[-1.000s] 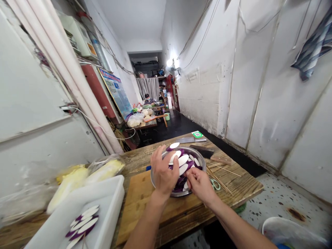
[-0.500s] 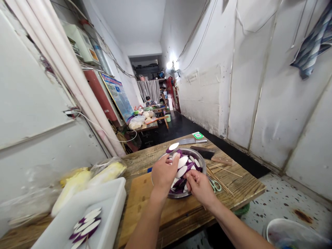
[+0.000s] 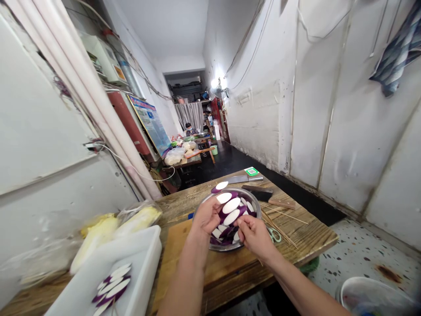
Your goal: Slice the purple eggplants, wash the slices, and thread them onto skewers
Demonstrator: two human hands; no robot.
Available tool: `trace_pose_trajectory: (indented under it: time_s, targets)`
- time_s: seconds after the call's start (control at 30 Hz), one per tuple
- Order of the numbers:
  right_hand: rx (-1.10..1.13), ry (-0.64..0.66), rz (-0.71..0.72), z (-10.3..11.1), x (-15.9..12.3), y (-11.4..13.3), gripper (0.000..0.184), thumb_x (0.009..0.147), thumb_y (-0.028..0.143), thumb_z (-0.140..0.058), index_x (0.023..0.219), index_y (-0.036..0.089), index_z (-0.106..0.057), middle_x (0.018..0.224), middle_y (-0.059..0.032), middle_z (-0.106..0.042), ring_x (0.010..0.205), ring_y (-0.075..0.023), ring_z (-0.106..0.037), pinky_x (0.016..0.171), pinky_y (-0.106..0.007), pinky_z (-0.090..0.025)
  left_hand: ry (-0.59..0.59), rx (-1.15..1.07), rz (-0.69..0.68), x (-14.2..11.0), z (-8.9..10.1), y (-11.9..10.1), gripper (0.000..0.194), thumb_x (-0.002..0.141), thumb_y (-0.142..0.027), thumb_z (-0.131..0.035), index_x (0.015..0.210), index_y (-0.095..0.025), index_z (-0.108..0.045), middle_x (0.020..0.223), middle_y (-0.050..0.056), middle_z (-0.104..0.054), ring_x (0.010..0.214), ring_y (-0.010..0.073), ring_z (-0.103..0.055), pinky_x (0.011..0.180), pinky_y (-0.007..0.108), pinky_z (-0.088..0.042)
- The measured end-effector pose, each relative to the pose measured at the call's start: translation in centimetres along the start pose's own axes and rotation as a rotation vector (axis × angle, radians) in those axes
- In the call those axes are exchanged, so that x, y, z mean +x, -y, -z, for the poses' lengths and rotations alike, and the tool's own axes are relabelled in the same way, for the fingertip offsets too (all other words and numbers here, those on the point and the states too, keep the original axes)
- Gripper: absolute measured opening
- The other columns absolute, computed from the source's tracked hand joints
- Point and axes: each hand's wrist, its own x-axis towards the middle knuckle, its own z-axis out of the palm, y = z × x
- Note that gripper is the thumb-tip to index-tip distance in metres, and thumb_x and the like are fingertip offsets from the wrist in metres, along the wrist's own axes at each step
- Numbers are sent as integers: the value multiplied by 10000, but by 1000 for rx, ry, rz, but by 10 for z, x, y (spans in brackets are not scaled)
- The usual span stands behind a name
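Purple-skinned eggplant slices [image 3: 231, 205] with white flesh line up in a row above a metal bowl [image 3: 259, 215], apparently on one skewer. My left hand [image 3: 208, 216] is closed, its fingers and thumb gripping an eggplant slice at the left side of the row. My right hand [image 3: 253, 235] is pinched at the row's lower end on a thin wooden skewer [image 3: 261, 263], whose tip shows below the hand; most of it is hidden. More eggplant slices lie loose in the bowl. A white tray [image 3: 149, 259] at the left holds skewered eggplant slices [image 3: 113, 287].
On the wooden table [image 3: 315, 237] lie a knife [image 3: 238, 179], a dark-bladed cleaver [image 3: 258, 192], loose skewers [image 3: 283, 230], green-handled scissors [image 3: 274, 235] and a cutting board [image 3: 167, 263]. Bagged yellow-white vegetables [image 3: 138, 221] sit behind the tray. A person [image 3: 190, 129] is far back.
My left hand has shifted slightly down and left, its fingers uncovering the upper slice. The row of eggplant slices now shows more fully. My right hand has barely moved.
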Motion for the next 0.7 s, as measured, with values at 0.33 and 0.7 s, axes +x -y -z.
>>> trace_pose_trajectory:
  time_s: [0.33, 0.7]
  targets:
    - [66, 27, -79, -1, -3, 7, 290, 766, 454, -486, 719, 171, -533, 385, 85, -421, 294, -45, -245, 336, -192, -177, 4, 9, 18, 2, 14, 4, 86, 796, -65, -542, 832, -85, -618, 759, 83, -688, 650, 152, -647, 699, 295, -539]
    - [-32, 73, -72, 0, -8, 8, 249, 795, 379, -458, 703, 167, -553, 396, 77, -434, 304, -47, -266, 341, -189, -183, -109, -10, 2, 14, 15, -10, 217, 847, -266, -549, 912, -68, -614, 721, 106, -678, 625, 171, -653, 623, 296, -549]
